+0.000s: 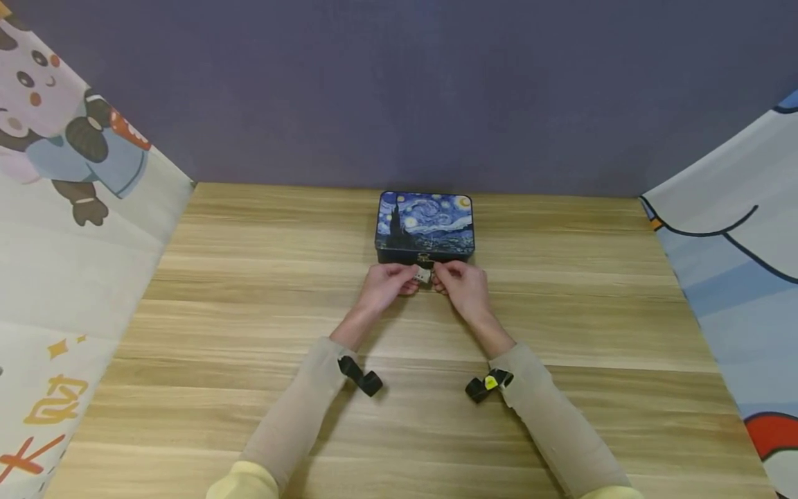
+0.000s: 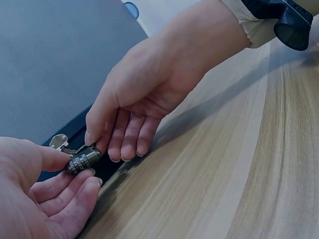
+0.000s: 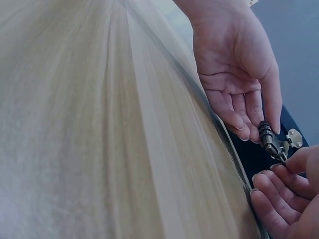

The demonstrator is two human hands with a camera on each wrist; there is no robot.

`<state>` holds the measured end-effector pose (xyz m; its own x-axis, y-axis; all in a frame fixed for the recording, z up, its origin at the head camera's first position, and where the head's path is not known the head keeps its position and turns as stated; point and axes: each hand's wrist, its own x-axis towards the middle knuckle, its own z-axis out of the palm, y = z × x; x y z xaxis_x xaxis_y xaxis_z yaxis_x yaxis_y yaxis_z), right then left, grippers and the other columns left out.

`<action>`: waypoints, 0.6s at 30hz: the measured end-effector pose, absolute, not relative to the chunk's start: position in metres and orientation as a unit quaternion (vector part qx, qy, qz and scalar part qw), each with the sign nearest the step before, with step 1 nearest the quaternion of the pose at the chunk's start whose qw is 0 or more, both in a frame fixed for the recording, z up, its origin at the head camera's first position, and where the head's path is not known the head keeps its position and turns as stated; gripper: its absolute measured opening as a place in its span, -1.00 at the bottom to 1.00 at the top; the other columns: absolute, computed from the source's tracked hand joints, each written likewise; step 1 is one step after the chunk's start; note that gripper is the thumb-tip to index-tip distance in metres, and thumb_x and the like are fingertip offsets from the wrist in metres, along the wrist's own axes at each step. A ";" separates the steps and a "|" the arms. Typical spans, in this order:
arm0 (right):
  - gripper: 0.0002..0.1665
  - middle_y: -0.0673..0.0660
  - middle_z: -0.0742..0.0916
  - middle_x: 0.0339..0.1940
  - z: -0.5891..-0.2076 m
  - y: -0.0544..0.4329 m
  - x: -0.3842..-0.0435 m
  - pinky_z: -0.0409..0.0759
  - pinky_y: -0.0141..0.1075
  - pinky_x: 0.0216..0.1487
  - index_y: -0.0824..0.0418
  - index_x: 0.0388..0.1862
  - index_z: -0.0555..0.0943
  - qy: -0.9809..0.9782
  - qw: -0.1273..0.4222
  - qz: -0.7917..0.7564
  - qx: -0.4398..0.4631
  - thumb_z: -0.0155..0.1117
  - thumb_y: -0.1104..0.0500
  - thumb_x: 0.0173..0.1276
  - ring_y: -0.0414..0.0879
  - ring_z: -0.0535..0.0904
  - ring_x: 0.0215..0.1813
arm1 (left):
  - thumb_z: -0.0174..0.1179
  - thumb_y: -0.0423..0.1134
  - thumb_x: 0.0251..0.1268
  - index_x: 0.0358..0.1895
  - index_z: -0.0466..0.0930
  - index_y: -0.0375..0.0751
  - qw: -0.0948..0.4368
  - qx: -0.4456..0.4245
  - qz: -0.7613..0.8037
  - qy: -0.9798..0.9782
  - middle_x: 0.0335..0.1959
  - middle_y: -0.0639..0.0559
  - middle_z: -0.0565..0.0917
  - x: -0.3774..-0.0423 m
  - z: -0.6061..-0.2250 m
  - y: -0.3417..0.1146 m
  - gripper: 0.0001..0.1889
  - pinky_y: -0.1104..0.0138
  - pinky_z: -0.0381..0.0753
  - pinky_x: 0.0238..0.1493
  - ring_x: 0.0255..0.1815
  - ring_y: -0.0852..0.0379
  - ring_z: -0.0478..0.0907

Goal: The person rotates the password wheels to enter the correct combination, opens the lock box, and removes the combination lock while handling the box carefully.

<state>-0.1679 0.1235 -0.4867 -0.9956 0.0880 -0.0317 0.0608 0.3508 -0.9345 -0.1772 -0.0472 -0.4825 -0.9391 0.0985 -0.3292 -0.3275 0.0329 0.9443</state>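
Observation:
A small bronze combination padlock (image 2: 82, 160) with rings of number dials sits between the two hands. My left hand (image 1: 386, 284) pinches the dial end of its body between thumb and fingers. From the other side, the thumb and forefinger of my right hand (image 1: 463, 284) pinch the shackle end. Right beside the shackle is the metal clasp (image 3: 294, 138) on the front of a dark tin box (image 1: 425, 222), whose closed lid bears a swirling night-sky painting. The right hand's other fingers curl loosely below in the left wrist view.
The box stands near the back edge of a wood-grain table (image 1: 249, 312), in front of a dark blue-grey panel (image 1: 411, 90). Cartoon-printed sheets flank the table on the left and right. Black straps with small cameras (image 1: 371, 383) are on both wrists.

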 end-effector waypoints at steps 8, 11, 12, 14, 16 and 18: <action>-0.74 0.36 0.80 -0.42 -0.484 0.127 -0.164 0.69 -0.47 -0.46 0.49 -0.19 0.75 -0.827 0.020 0.561 -0.029 0.34 0.24 0.48 -0.08 0.74 -0.48 | 0.29 -0.29 0.46 -0.03 0.70 -0.52 0.161 -0.080 0.689 0.702 -0.32 -0.21 0.78 -0.175 -0.482 -0.047 -0.72 0.40 0.78 -0.23 -0.47 0.24 0.68; -0.74 0.35 0.80 -0.41 -0.482 0.127 -0.162 0.70 -0.45 -0.45 0.48 -0.17 0.75 -0.828 0.017 0.560 -0.028 0.35 0.23 0.48 -0.04 0.75 -0.46 | 0.29 -0.29 0.46 -0.02 0.71 -0.51 0.164 -0.076 0.686 0.705 -0.33 -0.18 0.79 -0.174 -0.481 -0.047 -0.73 0.39 0.78 -0.22 -0.46 0.23 0.69; -0.73 0.35 0.81 -0.41 -0.482 0.128 -0.162 0.70 -0.44 -0.44 0.48 -0.16 0.75 -0.828 0.014 0.560 -0.029 0.35 0.22 0.48 -0.03 0.76 -0.45 | 0.29 -0.29 0.47 -0.02 0.71 -0.51 0.164 -0.075 0.685 0.706 -0.33 -0.18 0.79 -0.174 -0.481 -0.047 -0.73 0.38 0.78 -0.22 -0.46 0.23 0.69; -0.72 0.34 0.81 -0.39 -0.481 0.129 -0.161 0.72 -0.43 -0.41 0.47 -0.14 0.75 -0.826 0.008 0.562 -0.031 0.34 0.21 0.49 -0.02 0.76 -0.42 | 0.28 -0.29 0.47 -0.01 0.71 -0.50 0.166 -0.071 0.684 0.707 -0.31 -0.20 0.79 -0.173 -0.481 -0.047 -0.73 0.38 0.78 -0.21 -0.45 0.23 0.69; -0.72 0.33 0.81 -0.38 -0.480 0.129 -0.160 0.73 -0.41 -0.39 0.47 -0.13 0.74 -0.825 0.006 0.564 -0.034 0.33 0.20 0.50 -0.02 0.77 -0.40 | 0.27 -0.30 0.47 0.01 0.70 -0.50 0.168 -0.066 0.685 0.706 -0.27 -0.23 0.80 -0.172 -0.481 -0.047 -0.73 0.37 0.78 -0.18 -0.43 0.22 0.70; -0.71 0.33 0.81 -0.38 -0.480 0.130 -0.159 0.73 -0.41 -0.38 0.46 -0.12 0.74 -0.823 0.007 0.567 -0.036 0.33 0.20 0.50 -0.02 0.76 -0.39 | 0.27 -0.31 0.47 0.03 0.70 -0.50 0.170 -0.060 0.686 0.705 -0.22 -0.28 0.79 -0.172 -0.481 -0.046 -0.73 0.36 0.78 -0.16 -0.41 0.22 0.70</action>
<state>-0.1591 0.1303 -0.4797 -0.9973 0.0669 -0.0295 0.0514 0.3541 -0.9338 -0.1717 -0.0464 -0.4805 -0.9350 0.1490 -0.3219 -0.3178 0.0514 0.9468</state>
